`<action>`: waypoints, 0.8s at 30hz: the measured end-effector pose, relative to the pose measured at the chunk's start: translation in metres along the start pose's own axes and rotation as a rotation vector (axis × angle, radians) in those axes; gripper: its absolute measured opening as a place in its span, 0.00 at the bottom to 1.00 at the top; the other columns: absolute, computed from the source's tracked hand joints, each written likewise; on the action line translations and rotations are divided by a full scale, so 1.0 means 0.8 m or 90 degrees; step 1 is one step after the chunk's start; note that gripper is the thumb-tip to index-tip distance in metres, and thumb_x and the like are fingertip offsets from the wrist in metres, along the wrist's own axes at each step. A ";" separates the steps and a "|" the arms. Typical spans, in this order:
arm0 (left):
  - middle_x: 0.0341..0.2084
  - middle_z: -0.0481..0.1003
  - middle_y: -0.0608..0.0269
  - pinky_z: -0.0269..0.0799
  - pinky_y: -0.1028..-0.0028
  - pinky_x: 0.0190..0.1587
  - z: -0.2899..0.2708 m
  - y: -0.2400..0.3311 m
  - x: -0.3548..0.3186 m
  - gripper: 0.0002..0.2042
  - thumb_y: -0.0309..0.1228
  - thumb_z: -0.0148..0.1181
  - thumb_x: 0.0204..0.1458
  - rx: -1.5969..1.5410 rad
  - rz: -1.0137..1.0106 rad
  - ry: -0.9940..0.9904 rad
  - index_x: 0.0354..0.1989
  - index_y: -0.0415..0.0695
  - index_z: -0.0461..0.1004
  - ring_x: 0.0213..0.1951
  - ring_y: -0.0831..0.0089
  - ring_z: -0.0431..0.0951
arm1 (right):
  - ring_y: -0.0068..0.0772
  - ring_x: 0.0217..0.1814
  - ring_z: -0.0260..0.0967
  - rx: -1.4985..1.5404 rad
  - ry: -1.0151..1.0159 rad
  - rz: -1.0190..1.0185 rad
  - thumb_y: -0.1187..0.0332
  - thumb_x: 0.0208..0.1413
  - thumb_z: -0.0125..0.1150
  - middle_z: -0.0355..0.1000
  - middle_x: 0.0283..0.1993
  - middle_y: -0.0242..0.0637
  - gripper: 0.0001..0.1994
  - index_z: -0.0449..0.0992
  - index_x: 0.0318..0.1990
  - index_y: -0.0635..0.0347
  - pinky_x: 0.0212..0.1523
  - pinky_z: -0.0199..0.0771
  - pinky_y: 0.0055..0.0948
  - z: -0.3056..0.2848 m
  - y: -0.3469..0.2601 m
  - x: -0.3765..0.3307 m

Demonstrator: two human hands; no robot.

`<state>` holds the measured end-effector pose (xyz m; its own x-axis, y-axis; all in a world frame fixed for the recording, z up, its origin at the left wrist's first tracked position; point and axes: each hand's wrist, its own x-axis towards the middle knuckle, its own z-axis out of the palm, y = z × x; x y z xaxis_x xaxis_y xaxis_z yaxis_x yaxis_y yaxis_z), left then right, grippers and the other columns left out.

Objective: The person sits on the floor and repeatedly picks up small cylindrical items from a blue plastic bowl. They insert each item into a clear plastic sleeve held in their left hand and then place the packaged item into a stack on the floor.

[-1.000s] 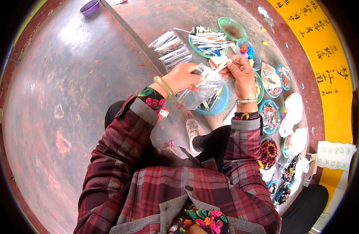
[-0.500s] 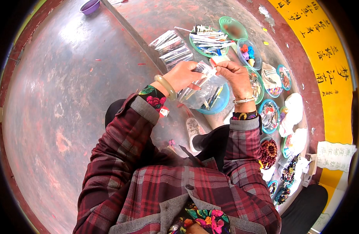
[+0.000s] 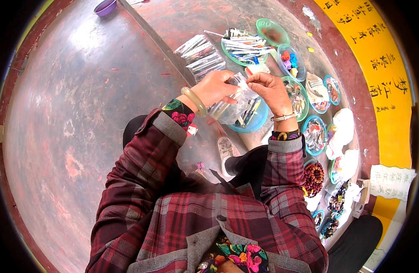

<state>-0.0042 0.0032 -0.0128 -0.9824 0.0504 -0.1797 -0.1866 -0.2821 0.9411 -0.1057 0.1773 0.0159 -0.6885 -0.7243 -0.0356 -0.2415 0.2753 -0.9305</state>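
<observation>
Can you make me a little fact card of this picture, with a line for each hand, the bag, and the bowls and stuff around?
Left hand: the left hand holds a clear plastic bag
Right hand: the right hand has its fingertips at the bag's upper end; what they pinch is hard to tell
Inside bag: pale, pen-like sticks
Behind bag: blue bowl with more sticks
Beyond hands: green basket piled with sticks; bundles left of it
Far upper left: purple basin
Right side: dark red beads
</observation>
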 end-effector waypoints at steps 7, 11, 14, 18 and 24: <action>0.37 0.73 0.60 0.75 0.77 0.39 0.005 0.006 -0.005 0.14 0.24 0.57 0.49 0.029 0.028 0.010 0.45 0.34 0.70 0.37 0.78 0.74 | 0.18 0.34 0.66 0.076 0.062 -0.024 0.74 0.47 0.62 0.71 0.32 0.27 0.06 0.76 0.33 0.63 0.37 0.66 0.19 0.000 -0.008 -0.002; 0.38 0.73 0.61 0.74 0.76 0.42 -0.002 0.011 -0.004 0.14 0.24 0.57 0.50 -0.036 0.067 0.009 0.45 0.35 0.69 0.39 0.77 0.74 | 0.22 0.45 0.65 0.233 0.135 -0.062 0.71 0.46 0.65 0.70 0.44 0.33 0.16 0.71 0.44 0.61 0.44 0.65 0.22 -0.008 -0.009 -0.001; 0.39 0.73 0.62 0.73 0.75 0.44 0.003 0.022 -0.010 0.13 0.23 0.55 0.52 -0.194 0.114 -0.001 0.47 0.38 0.68 0.41 0.73 0.75 | 0.23 0.45 0.66 0.421 0.032 0.018 0.72 0.47 0.65 0.71 0.45 0.36 0.18 0.71 0.46 0.63 0.45 0.65 0.22 -0.010 -0.003 -0.006; 0.40 0.74 0.63 0.74 0.74 0.44 0.004 0.028 -0.012 0.13 0.22 0.54 0.52 -0.244 0.124 0.000 0.47 0.39 0.69 0.42 0.73 0.75 | 0.18 0.35 0.68 0.441 0.164 -0.060 0.74 0.49 0.63 0.75 0.34 0.30 0.09 0.77 0.39 0.63 0.37 0.64 0.19 0.024 -0.008 -0.003; 0.38 0.74 0.65 0.74 0.76 0.38 0.005 0.030 -0.016 0.13 0.23 0.56 0.51 -0.202 0.123 -0.012 0.46 0.41 0.70 0.39 0.76 0.75 | 0.14 0.29 0.64 0.180 0.252 -0.168 0.70 0.51 0.62 0.74 0.28 0.26 0.05 0.79 0.35 0.60 0.30 0.64 0.17 0.031 -0.036 -0.014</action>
<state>0.0040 -0.0004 0.0134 -0.9999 -0.0160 0.0009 0.0099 -0.5711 0.8208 -0.0739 0.1620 0.0344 -0.8471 -0.4383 0.3007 -0.2851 -0.1027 -0.9530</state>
